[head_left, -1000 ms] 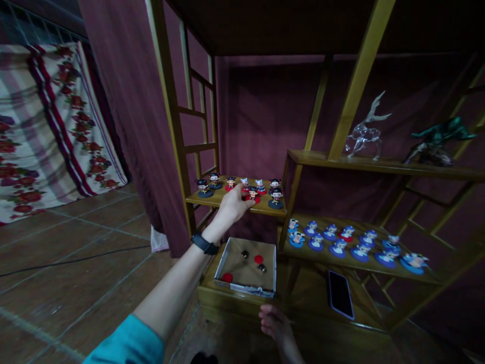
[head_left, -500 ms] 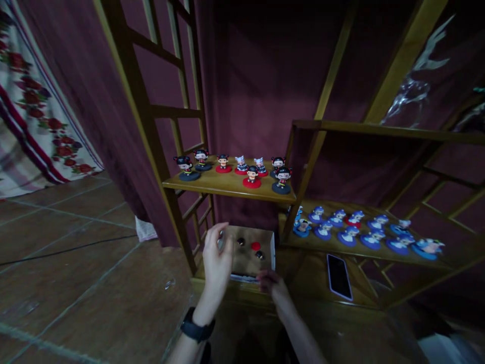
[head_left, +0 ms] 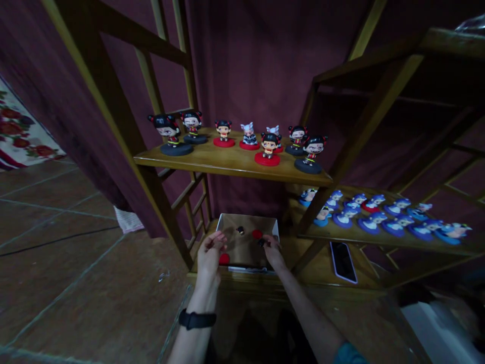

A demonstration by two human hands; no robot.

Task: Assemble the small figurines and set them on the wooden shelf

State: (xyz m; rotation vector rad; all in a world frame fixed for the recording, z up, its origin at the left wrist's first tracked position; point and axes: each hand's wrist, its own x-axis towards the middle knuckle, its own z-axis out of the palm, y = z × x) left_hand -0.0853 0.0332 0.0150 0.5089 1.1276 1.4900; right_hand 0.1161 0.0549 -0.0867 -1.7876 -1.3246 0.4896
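The cardboard box sits low on the bottom wooden shelf, under the shelf of little dolls. Both hands are at the box. The left hand is at its left edge, fingers curled close together, just above a red round base; if it grips anything, I cannot tell. The right hand is at the right side, its fingers bent down onto a small dark piece. Another dark piece and a red base lie in the box. A phone lies beside the box. No writing can be read.

A second ago the left hand was up by the dolls; now it is down at the box.
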